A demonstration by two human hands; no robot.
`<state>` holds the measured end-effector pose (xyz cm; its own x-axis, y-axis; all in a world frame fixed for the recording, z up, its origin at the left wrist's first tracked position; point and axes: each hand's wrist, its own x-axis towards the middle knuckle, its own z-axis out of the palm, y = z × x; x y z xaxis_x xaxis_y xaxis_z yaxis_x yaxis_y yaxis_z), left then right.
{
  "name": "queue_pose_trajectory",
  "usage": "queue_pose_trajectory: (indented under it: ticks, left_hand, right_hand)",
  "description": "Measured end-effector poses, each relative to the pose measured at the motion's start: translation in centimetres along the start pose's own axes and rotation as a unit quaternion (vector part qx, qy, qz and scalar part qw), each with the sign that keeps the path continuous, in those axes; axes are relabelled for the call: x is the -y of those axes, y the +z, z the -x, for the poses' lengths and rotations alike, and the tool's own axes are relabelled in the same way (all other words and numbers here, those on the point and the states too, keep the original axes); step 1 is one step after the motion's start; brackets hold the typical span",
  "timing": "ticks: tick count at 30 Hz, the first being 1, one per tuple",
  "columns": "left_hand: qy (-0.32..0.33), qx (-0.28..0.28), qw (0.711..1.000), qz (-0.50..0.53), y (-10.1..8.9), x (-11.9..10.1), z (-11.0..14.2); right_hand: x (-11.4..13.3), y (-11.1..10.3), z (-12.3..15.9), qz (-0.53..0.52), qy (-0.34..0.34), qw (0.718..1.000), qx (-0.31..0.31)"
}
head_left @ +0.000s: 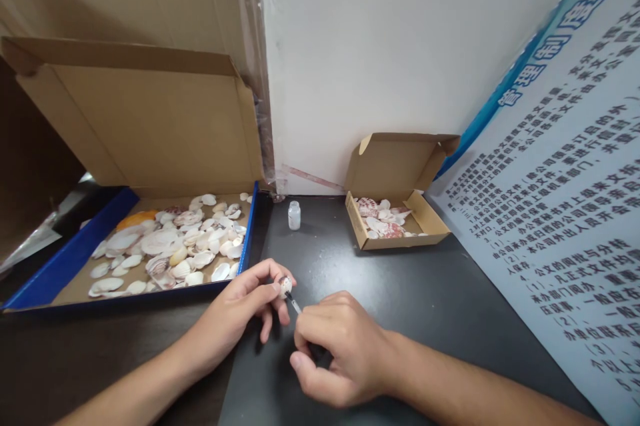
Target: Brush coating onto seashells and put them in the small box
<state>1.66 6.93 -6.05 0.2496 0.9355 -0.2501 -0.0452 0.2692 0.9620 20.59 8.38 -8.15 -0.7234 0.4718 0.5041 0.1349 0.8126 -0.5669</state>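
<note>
Between the thumb and fingers of my left hand (253, 299) is a small whitish seashell (285, 287) with darker markings. My right hand (345, 346) is closed around a thin brush (295, 304), whose dark tip meets the shell. Most of the brush's handle is hidden in my fingers. Behind my hands a small clear bottle (294, 215) with whitish contents stands upright and uncapped on the dark table (420, 306).
On the left, an open blue-edged cardboard box (249, 229) holds many loose shells (165, 243). A smaller open carton (405, 240) with patterned shells (380, 216) stands at the back right. A white panel (380, 46) rises behind, and a printed poster (550, 213) leans along the right.
</note>
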Motion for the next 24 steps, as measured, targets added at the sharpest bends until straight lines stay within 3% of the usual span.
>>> queue_pose_trajectory:
  ticks: [8,15,24]
  left_hand:
    - [-0.007,0.03,0.999,0.026,-0.22,0.35,-0.03]
    - [-0.003,0.031,0.999,0.025,0.04,0.06,0.1]
    - [-0.021,0.039,0.999,0.003,-0.02,0.02,0.22]
  right_hand:
    - [-0.25,0.01,-0.06,0.011,0.011,1.0,0.017]
    - [-0.06,-0.11,0.0,-0.003,0.011,1.0,-0.006]
    - [0.03,-0.33,-0.02,-0.033,0.018,0.998,0.052]
